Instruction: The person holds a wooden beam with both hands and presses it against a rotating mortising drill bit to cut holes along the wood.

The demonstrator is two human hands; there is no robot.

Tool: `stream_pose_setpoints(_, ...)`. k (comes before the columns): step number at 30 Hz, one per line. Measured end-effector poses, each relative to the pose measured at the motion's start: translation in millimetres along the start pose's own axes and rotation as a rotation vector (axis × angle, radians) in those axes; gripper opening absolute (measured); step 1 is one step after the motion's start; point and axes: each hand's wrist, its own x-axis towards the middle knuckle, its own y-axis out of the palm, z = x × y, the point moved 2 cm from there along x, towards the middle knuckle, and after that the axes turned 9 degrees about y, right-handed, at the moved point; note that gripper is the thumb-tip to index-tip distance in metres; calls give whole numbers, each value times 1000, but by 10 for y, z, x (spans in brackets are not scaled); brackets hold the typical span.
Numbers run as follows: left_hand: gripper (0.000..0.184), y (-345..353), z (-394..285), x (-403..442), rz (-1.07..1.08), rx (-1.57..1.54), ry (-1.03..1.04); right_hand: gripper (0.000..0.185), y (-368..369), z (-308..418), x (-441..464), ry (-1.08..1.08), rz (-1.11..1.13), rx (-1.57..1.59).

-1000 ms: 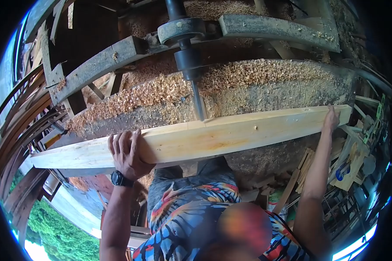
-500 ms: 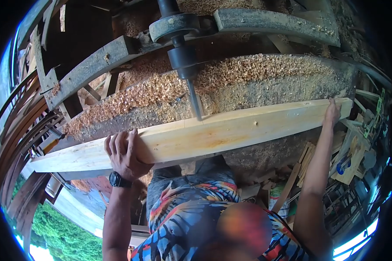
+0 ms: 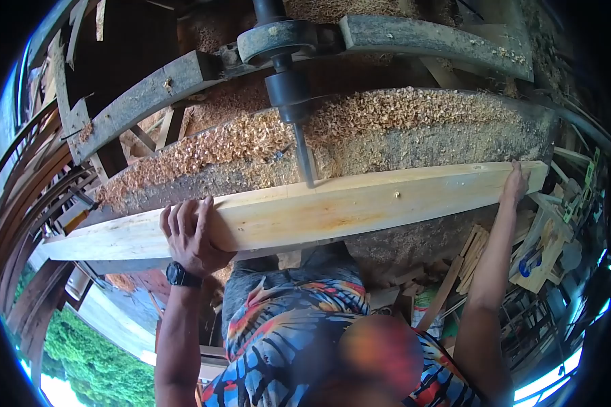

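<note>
A long, pale wooden beam (image 3: 360, 214) lies across the worktable in front of my body. My left hand (image 3: 193, 237), with a dark watch at the wrist, grips the beam left of its middle, fingers over the top edge and thumb side against the near face. My right hand (image 3: 515, 182) is closed around the beam close to its right end. Above the beam, a drill bit (image 3: 305, 159) points down from a dark chuck (image 3: 288, 95). Its tip appears at the beam's far top edge, by faint marked lines; whether it touches the wood I cannot tell.
Wood shavings (image 3: 400, 112) are heaped along the table (image 3: 448, 139) behind the beam. A curved wooden frame (image 3: 428, 41) surrounds the drill's shaft. Timber offcuts (image 3: 472, 254) lie at the right, and curved wooden pieces (image 3: 20, 176) are stacked at the left.
The view has turned slightly. Both hands keep their grip at the same places on the beam, and the beam and drill bit show no clear movement relative to each other.
</note>
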Motion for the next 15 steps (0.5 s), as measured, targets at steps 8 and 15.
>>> stream_pose_setpoints(8, 109, 20, 27, -8, 0, -4, -1, 100, 32, -54, 76, 6, -28, -7)
stream_pose_setpoints(15, 111, 59, 58, -51, 16, -11, -35, 99, 1, -17, 52, 45, -12, -38)
